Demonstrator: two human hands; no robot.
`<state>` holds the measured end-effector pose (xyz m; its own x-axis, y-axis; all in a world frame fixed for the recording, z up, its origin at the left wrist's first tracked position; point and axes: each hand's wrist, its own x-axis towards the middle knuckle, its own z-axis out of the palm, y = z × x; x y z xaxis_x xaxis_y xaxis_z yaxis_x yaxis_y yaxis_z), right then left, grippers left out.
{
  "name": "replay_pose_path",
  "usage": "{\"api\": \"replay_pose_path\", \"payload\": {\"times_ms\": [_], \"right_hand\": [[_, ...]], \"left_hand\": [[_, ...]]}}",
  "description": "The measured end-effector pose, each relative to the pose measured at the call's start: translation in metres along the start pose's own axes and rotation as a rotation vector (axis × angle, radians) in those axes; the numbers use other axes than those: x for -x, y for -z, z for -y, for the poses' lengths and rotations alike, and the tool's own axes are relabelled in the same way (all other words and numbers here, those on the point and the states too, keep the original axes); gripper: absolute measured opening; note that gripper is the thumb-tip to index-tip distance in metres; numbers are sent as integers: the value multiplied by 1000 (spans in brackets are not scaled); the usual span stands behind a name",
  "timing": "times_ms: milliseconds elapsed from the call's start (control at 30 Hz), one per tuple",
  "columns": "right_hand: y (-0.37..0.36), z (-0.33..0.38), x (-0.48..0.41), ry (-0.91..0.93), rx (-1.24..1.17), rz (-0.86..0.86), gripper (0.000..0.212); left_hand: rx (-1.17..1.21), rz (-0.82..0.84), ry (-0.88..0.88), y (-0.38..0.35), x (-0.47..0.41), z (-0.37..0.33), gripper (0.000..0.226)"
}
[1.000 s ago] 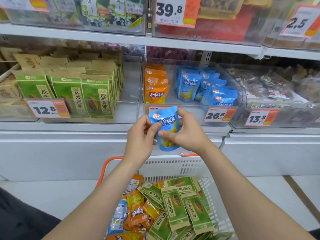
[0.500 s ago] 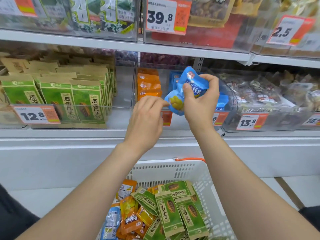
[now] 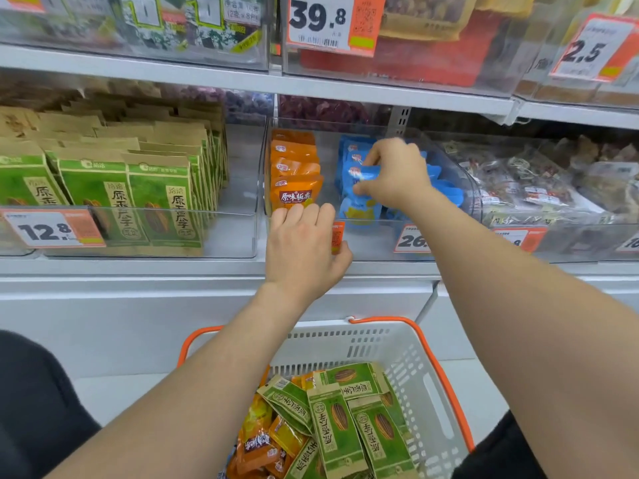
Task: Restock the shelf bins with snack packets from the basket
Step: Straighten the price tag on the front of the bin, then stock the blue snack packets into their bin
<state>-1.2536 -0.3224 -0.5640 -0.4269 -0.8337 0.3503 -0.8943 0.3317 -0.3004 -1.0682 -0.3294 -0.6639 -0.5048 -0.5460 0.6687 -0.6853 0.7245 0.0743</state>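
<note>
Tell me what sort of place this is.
Most likely a shop's snack aisle. Orange price tags like the 39.8 tag hang on clear bins, identical green packets stand in rows, and a white basket with orange handles holds more. The right hand holds a blue packet in one bin.

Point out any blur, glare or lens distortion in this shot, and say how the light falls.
Head view: the light is even and soft, with no hard shadows; the wide lens bows the shelf edge; pale reflections haze the walls of the clear bin; the right hand on the blue packet is slightly motion-smeared; the 2.5 price tag near the corner looks soft.
</note>
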Motion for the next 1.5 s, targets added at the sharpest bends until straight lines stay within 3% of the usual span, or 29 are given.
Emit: {"api": "replay_pose_path", "payload": {"times_ms": [67, 233, 400, 767, 867, 967, 1100, 1200, 1267, 1400, 1500], "right_hand": [[0, 0, -6, 102, 259, 116, 41], [-4, -1, -27, 246, 495, 314, 57], [-22, -5, -36, 231, 590, 194, 42], [-35, -10, -31, 85, 678, -144, 74], [-27, -1, -10, 60, 589, -271, 52], [-20, 11, 12, 108, 469, -245, 22], [-6, 32, 50, 212, 338, -199, 20], [0, 45, 79, 370, 339, 18, 25], [-4, 50, 97, 443, 363, 250, 20], [-31, 55, 142, 506, 537, 719, 21], [-64, 60, 182, 615, 689, 884, 13]], "left_hand": [[2, -10, 16, -2, 0, -2, 31], [2, -42, 39, -7, 2, -4, 29], [-13, -61, 46, -9, 2, -7, 29], [-28, -16, 11, -8, 5, -3, 31], [-7, 8, -25, -5, 8, 1, 36], [37, 42, -84, -1, 11, 7, 52], [123, 57, -154, 9, 17, 14, 72], [159, -65, -123, 16, 40, 24, 60], [136, -45, -84, 11, 68, 36, 46], [217, 433, -31, -12, 131, 54, 24], [229, 854, 0, -26, 173, 54, 22]]}}
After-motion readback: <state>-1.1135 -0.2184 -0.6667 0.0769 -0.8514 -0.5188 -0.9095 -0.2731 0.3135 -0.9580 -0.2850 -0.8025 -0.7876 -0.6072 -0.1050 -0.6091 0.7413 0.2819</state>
